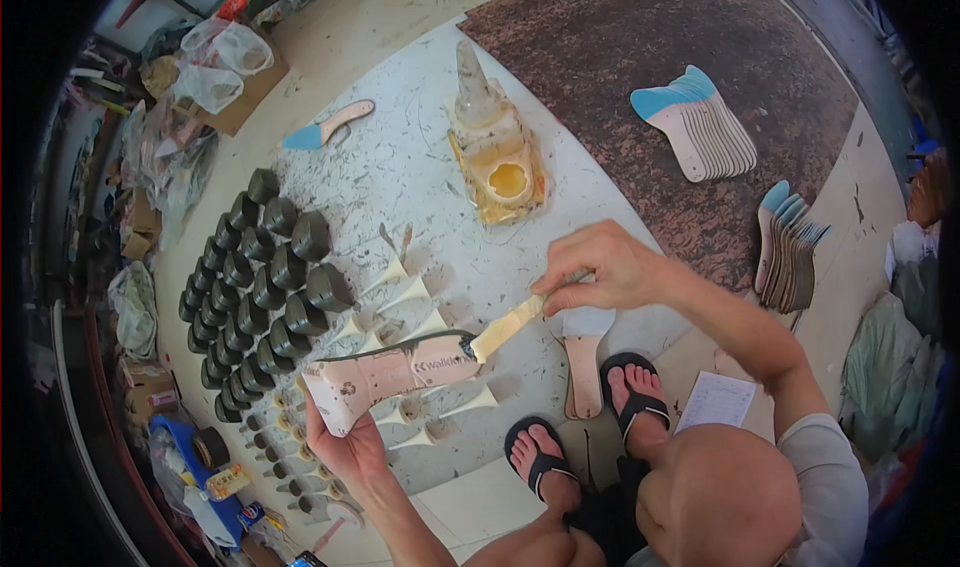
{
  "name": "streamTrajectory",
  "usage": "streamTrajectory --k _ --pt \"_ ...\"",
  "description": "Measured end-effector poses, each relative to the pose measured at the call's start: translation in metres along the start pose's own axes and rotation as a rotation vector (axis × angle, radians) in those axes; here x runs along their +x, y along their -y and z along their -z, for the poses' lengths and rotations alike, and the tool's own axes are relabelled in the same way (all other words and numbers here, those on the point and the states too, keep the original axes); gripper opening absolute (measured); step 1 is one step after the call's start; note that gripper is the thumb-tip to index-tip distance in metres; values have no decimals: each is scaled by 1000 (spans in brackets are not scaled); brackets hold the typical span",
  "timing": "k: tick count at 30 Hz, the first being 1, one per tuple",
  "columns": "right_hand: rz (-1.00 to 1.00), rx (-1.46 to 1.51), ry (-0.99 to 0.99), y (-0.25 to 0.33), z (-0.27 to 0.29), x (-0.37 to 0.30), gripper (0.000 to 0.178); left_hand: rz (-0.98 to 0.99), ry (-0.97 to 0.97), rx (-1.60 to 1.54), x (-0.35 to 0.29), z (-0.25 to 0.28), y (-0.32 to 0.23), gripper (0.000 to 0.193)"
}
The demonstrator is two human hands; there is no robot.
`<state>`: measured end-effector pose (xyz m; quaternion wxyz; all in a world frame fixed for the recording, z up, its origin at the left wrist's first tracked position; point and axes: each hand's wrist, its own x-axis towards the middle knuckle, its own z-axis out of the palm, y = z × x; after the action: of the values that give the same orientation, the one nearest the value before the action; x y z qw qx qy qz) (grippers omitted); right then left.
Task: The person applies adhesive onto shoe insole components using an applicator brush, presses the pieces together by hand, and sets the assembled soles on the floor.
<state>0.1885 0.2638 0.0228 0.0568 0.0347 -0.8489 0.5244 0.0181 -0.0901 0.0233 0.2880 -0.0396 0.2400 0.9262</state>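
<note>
Above the pale sheet (400, 92), we have a pink insole (375, 378) gripped at its left end in our left hand (347, 449); our right hand (592, 271) pinches a yellowish brush (510, 328), its tip touching the insole's right end. Around stand dark blocks (267, 287), a yellow-stained container (495, 151) and, on the brown mat (590, 47), stacked blue-tipped insoles (706, 132)

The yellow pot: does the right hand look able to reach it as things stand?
Probably yes: the right hand is fairly near the yellow pot, and nothing appears to stand between them. However, it holds the yellow tool, so its grip seems not free.
</note>
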Motion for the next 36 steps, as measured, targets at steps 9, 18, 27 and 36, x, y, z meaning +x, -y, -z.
streamTrajectory --k 9,18,27,36 --pt "-360 743 -479 10 -109 -5 18 -160 44 -71 -1 -21 52 38" --pt "-428 362 -917 -126 -12 13 39 -317 167 1576 68 -53 1 21" --pt "-520 -230 -1132 -221 -16 32 33 -853 621 2599 243 -98 -41 25" --pt "-592 -272 -1097 -222 -13 30 27 -162 -24 1512 371 -30 -15 33"
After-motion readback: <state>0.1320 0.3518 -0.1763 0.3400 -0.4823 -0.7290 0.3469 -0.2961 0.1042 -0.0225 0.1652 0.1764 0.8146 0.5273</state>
